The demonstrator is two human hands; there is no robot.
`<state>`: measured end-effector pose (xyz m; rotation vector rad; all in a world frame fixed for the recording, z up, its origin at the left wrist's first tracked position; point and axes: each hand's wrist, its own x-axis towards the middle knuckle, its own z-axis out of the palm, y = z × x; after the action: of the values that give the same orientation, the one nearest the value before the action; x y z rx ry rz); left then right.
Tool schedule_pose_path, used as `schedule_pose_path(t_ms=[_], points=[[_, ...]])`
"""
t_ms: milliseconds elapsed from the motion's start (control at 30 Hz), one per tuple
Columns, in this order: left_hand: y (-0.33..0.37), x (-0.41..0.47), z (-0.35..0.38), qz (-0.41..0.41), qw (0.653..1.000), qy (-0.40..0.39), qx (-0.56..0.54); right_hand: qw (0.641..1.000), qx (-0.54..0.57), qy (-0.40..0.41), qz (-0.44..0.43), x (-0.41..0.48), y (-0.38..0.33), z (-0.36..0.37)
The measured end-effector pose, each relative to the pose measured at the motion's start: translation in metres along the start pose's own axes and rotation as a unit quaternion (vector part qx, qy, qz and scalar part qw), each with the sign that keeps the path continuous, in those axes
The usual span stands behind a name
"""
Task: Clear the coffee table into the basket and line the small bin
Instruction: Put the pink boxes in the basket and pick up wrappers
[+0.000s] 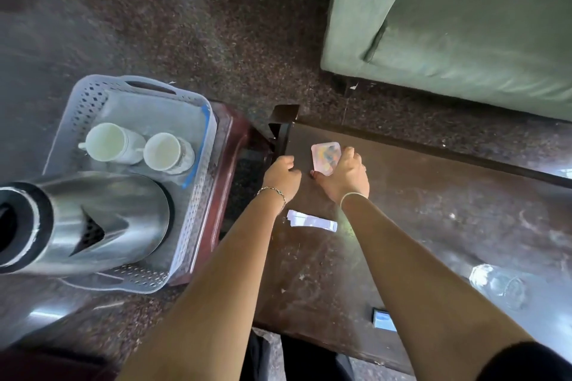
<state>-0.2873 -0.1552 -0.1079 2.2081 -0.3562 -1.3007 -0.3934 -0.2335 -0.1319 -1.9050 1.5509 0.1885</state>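
On the dark brown coffee table (418, 213), near its far left corner, my right hand (345, 175) curls its fingers round a small square pinkish coaster (324, 155). My left hand (282, 175) sits at the table's left edge with fingers curled; I cannot see anything in it. A torn white paper strip (311, 221) lies just behind both wrists. A clear glass (498, 286) and a small blue-and-white box (384, 319) lie near the front right. The white perforated basket (77, 102) at left holds two white cups (113, 143) (168, 151) and a steel kettle (83, 223).
The basket stands on a reddish-brown side table (229, 145) left of the coffee table, with a narrow gap between them. A green sofa (448, 25) fills the upper right. Speckled dark floor (185, 25) surrounds everything. Crumbs dot the tabletop.
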Motion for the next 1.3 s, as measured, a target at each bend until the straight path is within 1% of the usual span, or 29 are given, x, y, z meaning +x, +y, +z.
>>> schedule_pose_path(t_ms=[167,267,367,400,433,500,533,567,600,700,767,833,933,1000,1100,1233,1300], points=[[-0.006,-0.003,-0.003,-0.022,0.999,0.004,-0.050,1.000,0.010,0.010,0.008,0.002,0.000,0.003],[-0.004,-0.009,-0.003,-0.039,0.993,0.006,-0.108,0.996,0.090,0.011,0.017,-0.002,0.003,-0.003],[0.006,-0.018,-0.003,-0.035,0.988,0.001,-0.148,0.978,0.199,0.019,0.068,-0.013,0.005,-0.014],[0.012,-0.022,-0.002,-0.036,0.986,-0.002,-0.164,0.961,0.259,0.021,0.091,-0.020,0.005,-0.020],[0.019,-0.029,-0.002,-0.040,0.983,-0.005,-0.182,0.933,0.342,0.013,0.114,-0.027,0.005,-0.025],[0.033,-0.044,-0.002,-0.047,0.977,-0.019,-0.209,0.837,0.522,-0.033,0.161,-0.042,0.004,-0.037],[0.038,-0.051,-0.002,-0.049,0.975,-0.033,-0.216,0.793,0.580,-0.063,0.175,-0.050,0.003,-0.043],[0.042,-0.060,-0.002,-0.047,0.974,-0.056,-0.212,0.764,0.613,-0.090,0.181,-0.060,0.003,-0.049],[0.045,-0.068,-0.002,-0.043,0.975,-0.080,-0.204,0.743,0.634,-0.113,0.182,-0.070,0.004,-0.055],[0.052,-0.094,-0.002,-0.030,0.970,-0.119,-0.208,0.703,0.678,-0.142,0.158,-0.100,0.006,-0.070],[0.055,-0.115,-0.002,-0.021,0.967,-0.119,-0.224,0.683,0.703,-0.133,0.146,-0.123,0.008,-0.081],[0.054,-0.136,0.000,0.015,0.969,-0.120,-0.217,0.667,0.723,-0.108,0.142,-0.146,0.010,-0.090],[0.050,-0.168,0.000,0.073,0.968,-0.139,-0.195,0.654,0.740,-0.060,0.146,-0.178,0.012,-0.100],[0.047,-0.189,0.001,0.089,0.966,-0.157,-0.187,0.649,0.745,-0.025,0.151,-0.201,0.017,-0.106],[0.047,-0.219,0.008,0.111,0.962,-0.173,-0.180,0.625,0.763,0.015,0.162,-0.231,0.031,-0.113],[0.049,-0.256,0.032,0.126,0.957,-0.194,-0.178,0.615,0.764,0.066,0.185,-0.268,0.058,-0.121],[0.051,-0.274,0.047,0.115,0.952,-0.213,-0.187,0.609,0.765,0.093,0.189,-0.286,0.076,-0.126]])
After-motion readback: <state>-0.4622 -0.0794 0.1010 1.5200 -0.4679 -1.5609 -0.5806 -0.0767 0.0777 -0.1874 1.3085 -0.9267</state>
